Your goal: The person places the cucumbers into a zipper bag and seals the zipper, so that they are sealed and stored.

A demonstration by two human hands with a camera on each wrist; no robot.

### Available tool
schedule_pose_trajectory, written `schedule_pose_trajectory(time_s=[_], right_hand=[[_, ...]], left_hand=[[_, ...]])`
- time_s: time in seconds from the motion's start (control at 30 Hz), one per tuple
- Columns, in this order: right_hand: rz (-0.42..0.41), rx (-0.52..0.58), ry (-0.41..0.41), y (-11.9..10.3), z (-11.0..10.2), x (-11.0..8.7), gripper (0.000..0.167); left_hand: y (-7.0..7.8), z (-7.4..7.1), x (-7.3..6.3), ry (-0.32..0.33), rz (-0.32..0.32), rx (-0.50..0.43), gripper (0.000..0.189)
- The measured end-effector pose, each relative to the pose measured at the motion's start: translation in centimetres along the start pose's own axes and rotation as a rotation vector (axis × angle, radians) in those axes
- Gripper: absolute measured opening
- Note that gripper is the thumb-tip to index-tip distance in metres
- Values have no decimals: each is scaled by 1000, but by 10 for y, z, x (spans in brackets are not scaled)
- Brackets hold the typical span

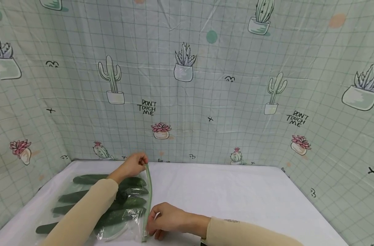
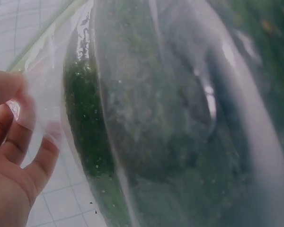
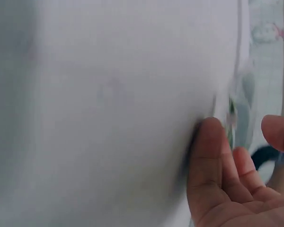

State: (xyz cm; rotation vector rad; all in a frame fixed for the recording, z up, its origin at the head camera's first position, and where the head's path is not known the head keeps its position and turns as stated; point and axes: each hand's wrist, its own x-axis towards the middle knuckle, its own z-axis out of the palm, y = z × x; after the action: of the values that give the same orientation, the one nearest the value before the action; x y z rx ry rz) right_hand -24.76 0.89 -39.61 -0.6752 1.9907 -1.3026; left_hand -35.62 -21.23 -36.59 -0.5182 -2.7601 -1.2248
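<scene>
A clear zip bag (image 1: 133, 232) with a green zip strip (image 1: 149, 191) along its right edge lies on the left of the table. Several dark green cucumbers (image 1: 134, 204) are inside, side by side; a bumpy, speckled one (image 2: 85, 109) shows close up through the film in the left wrist view. At the strip's far end, my left hand (image 1: 134, 165) pinches the bag's corner between thumb and fingers. My right hand (image 1: 170, 217) is at the strip's near end, its fingertips (image 3: 210, 130) right at the bag's edge and its thumb held apart from them.
A white cloth covers the table (image 1: 224, 194). Grid-patterned curtains (image 1: 187, 102) printed with cacti hang behind it and at both sides. My left forearm, in a beige sleeve (image 1: 85, 212), crosses over the bag and hides part of the cucumbers.
</scene>
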Motion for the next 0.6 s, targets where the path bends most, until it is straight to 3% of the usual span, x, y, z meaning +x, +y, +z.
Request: schedule_pose_trajectory(time_s=[0.3,0.6], right_hand=[[-12,-88,151,11,-41,-4,14],[-46,-183,256,22,-87,-18,17]], left_hand=[[4,0,-6,-1,-25,35,14],[11,-3,-15,-74,-79,103,32]])
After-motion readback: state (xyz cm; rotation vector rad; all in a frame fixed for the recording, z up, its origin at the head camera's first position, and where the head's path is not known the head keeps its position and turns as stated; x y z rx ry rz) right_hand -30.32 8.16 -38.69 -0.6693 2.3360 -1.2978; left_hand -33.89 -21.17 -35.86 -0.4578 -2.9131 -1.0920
